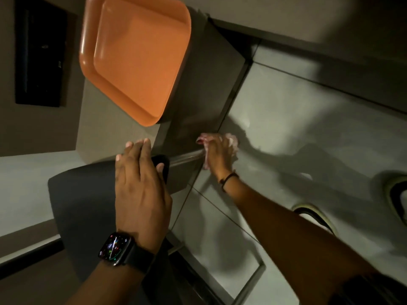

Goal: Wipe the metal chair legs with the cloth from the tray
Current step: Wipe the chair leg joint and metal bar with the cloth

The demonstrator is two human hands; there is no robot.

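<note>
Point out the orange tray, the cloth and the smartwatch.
orange tray (141,62): head view, on its flat inner floor.
cloth (234,143): head view, on the pale bunched part above the right hand's knuckles.
smartwatch (115,247): head view, on the lit face at the left wrist.

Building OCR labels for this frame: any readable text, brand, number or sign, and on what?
None readable.
Smartwatch on the left wrist: lit face with coloured marks, too small and blurred to read.
Orange tray: no text.
Dark wall panel: faint marks, illegible.
Cloth in the right hand: no print visible.
</note>
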